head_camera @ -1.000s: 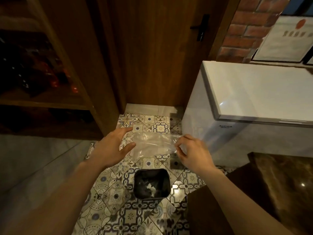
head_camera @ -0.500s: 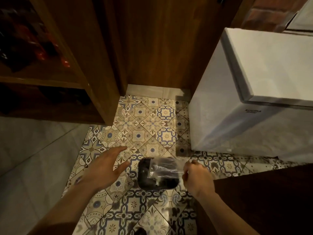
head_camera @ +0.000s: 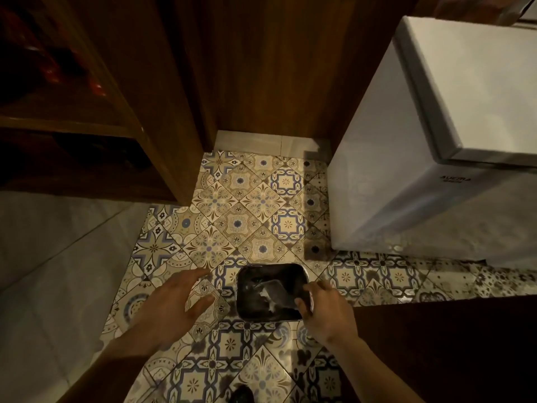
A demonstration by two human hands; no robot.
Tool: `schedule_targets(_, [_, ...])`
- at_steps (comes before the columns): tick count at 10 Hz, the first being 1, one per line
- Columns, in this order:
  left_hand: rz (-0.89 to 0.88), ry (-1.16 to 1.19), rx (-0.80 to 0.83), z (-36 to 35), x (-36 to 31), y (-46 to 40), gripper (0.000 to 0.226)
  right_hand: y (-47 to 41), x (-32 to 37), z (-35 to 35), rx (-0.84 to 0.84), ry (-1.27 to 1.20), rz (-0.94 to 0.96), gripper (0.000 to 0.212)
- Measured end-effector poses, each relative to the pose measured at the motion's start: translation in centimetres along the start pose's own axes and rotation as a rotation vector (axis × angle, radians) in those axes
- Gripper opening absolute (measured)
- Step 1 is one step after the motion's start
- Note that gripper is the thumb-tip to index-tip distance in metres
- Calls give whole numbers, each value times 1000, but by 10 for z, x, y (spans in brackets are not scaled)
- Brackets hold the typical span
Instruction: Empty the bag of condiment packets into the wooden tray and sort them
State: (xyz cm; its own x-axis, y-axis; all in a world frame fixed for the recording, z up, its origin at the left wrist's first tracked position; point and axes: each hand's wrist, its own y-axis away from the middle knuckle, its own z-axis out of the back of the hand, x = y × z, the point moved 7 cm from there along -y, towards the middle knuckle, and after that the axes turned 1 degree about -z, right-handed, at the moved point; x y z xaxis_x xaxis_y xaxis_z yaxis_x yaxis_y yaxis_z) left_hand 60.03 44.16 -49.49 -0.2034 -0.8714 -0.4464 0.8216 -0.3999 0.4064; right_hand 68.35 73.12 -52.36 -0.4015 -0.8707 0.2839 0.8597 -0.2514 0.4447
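Observation:
A crumpled clear plastic bag [head_camera: 275, 291] with no packets showing in it lies low inside a small black bin [head_camera: 243, 311] on the patterned floor. My right hand [head_camera: 325, 311] is at the bin's right rim, thumb and fingers pinched on the bag's edge. My left hand [head_camera: 174, 305] hovers just left of the bin, fingers spread, holding nothing. No wooden tray or condiment packets are in view.
A white chest freezer [head_camera: 421, 158] stands at the right. A wooden door [head_camera: 261, 68] and a dark wooden shelf unit [head_camera: 72, 117] fill the back and left. A dark counter edge [head_camera: 450, 344] sits at the lower right. The floor is patterned tile [head_camera: 250, 213].
My left hand has let go of the bag. My right hand has carried it down from chest height into the black bin. My view has tilted down toward the floor.

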Motion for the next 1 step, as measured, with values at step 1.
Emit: schedule_targets(1, [-12,-8,-13,14,-16,-3,93,2,3,22,-11,22,57,51])
